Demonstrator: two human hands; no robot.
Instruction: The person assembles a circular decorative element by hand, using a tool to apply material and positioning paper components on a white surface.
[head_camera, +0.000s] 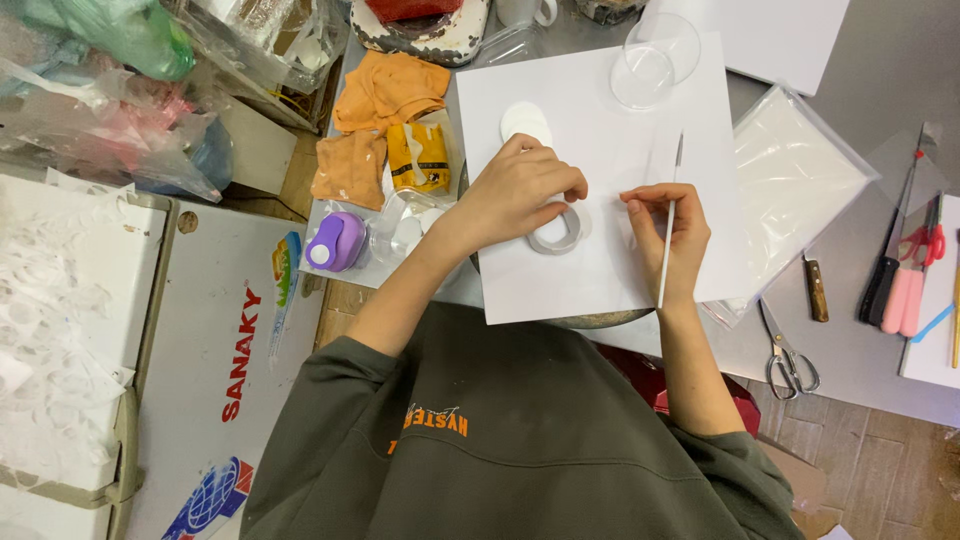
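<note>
My left hand (520, 190) presses down on a grey ring-shaped cutter (562, 234) that sits on a white sheet (600, 100). Inside the ring the sheet shows white. My right hand (668, 232) rests just right of the ring and holds a thin white stick tool (668, 225) that points away from me. A white cut-out disc (524, 120) lies on the sheet beyond my left hand. A clear glass (655, 62) lies at the sheet's far edge.
Left of the sheet lie a purple punch (336, 242), orange cloths (385, 92) and a yellow packet (418, 156). To the right are a clear plastic bag (800, 170), scissors (790, 360), a small knife (815, 290) and pink-handled tools (905, 290). A white chest (215, 330) stands at left.
</note>
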